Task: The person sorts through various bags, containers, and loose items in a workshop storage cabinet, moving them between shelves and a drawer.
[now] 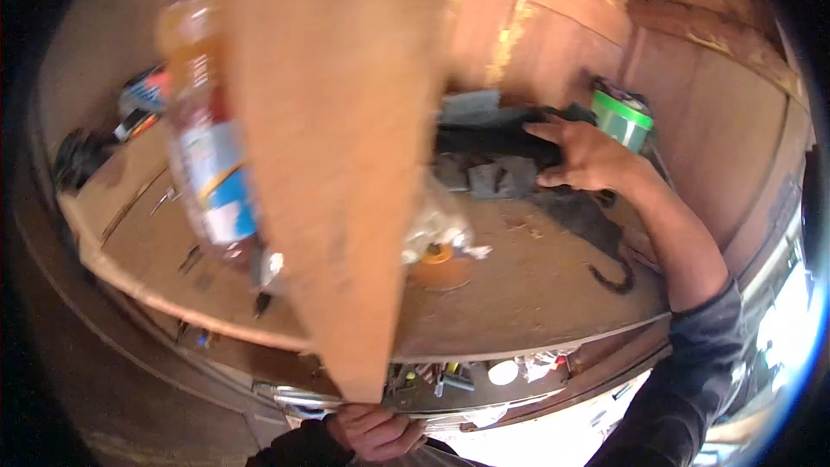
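Note:
My right hand reaches over a wooden shelf, fingers spread against a bundle of black material. Whether the fingers grip any of it is not plain. Beneath and beside the bundle lies dark grey cloth, trailing to a curled dark strap. At the bottom of the view, my left hand is closed around the edge of some grey, thin material, just below the lower end of a wooden board. That board is blurred, close to my head, and hides the middle of the shelf.
A plastic bottle of amber liquid stands left of the board. A green-rimmed tub sits in the back right corner. Right of the board lies a clear plastic bag. Under the shelf, a drawer or tray holds small items.

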Motion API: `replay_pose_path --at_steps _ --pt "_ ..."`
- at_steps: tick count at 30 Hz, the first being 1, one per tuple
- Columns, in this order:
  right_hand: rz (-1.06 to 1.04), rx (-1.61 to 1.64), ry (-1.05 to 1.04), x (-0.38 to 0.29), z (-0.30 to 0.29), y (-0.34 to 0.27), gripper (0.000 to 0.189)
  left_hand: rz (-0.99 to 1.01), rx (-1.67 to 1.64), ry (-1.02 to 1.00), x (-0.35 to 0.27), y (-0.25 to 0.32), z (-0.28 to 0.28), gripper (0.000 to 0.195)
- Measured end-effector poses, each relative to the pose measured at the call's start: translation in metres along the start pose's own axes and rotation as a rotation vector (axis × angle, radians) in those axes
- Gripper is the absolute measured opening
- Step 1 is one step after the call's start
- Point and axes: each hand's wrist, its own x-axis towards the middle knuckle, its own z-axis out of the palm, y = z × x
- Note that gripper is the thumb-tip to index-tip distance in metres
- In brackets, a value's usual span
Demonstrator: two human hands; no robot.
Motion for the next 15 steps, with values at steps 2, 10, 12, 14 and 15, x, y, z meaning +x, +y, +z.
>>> replay_pose_path --at_steps 2,10,12,14,15 --pt "0.006 -0.009 -0.010 0.003 0.000 -0.009 0.070 0.020 0.038 0.050 -0.002 -0.001 -0.002 0.028" --pt "0.095 0.273 0.164 -0.045 -0.036 -0.066 0.046 -0.050 -0.067 0.185 0.004 0.004 0.002 0.023" --pt "0.041 0.279 0.303 -0.058 -0.043 -0.088 0.042 -0.091 -0.095 0.185 0.006 0.009 -0.008 0.024" --pt "0.017 0.154 0.471 -0.088 -0.046 -0.108 0.040 -0.085 -0.183 0.212 0.007 0.011 -0.019 0.036" --pt "-0.022 0.054 0.627 -0.101 -0.043 -0.116 0.038 -0.076 -0.178 0.218 0.003 0.015 -0.021 0.036"
